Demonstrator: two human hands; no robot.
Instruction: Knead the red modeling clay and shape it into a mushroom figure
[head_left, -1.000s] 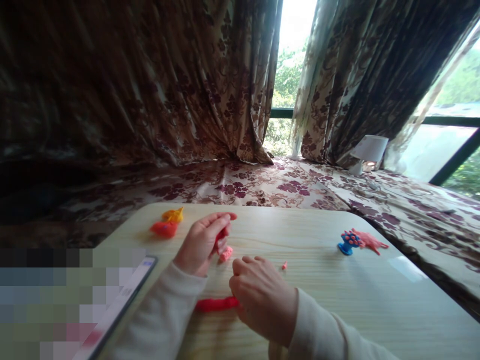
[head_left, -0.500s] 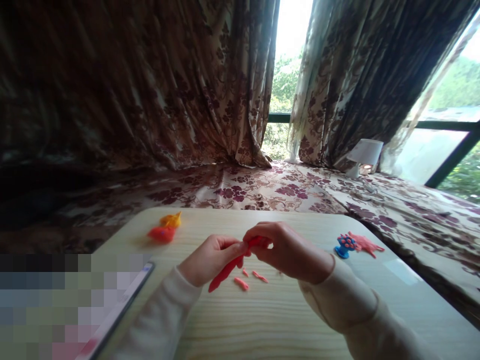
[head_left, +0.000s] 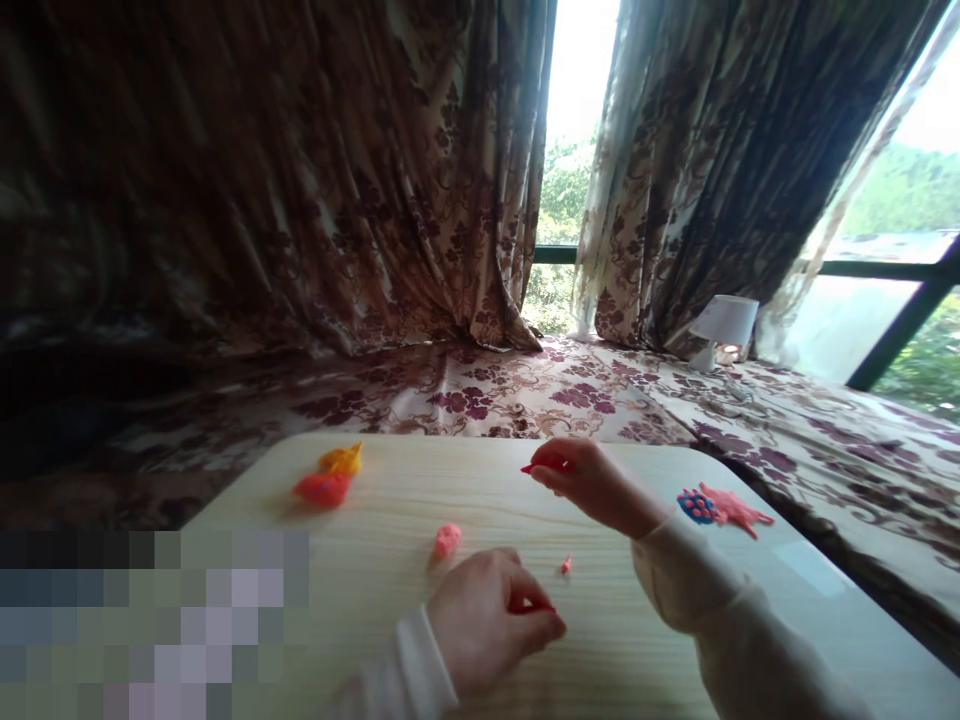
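Head view: our left hand (head_left: pixel 491 628), low over the tabletop (head_left: pixel 375 610), pinches a red bit (head_left: pixel 553 611) between thumb and forefinger; our right hand (head_left: pixel 589 483), nearer the far edge, has its fingers curled around a red piece (head_left: pixel 551 463), a tapered tip poking out toward the left edge; to work these well, we judge, a light fingertip grip is best, since the stuff looks soft and would dent; we should also keep the left knuckles clear of the pink lump (head_left: pixel 448 541) just beyond; that lump looks rounded, the pink crumb (head_left: pixel 566 566) tiny and knobbly; toward the far left corner sits a lumpy orange-red shape (head_left: pixel 322 491), a pointed yellow shape (head_left: pixel 343 459) just behind; toward the right edge, a blue piece (head_left: pixel 696 506) studded with pink dots adjoins a spindly pink figure (head_left: pixel 736 508); the tabletop is pale, wood-grained.
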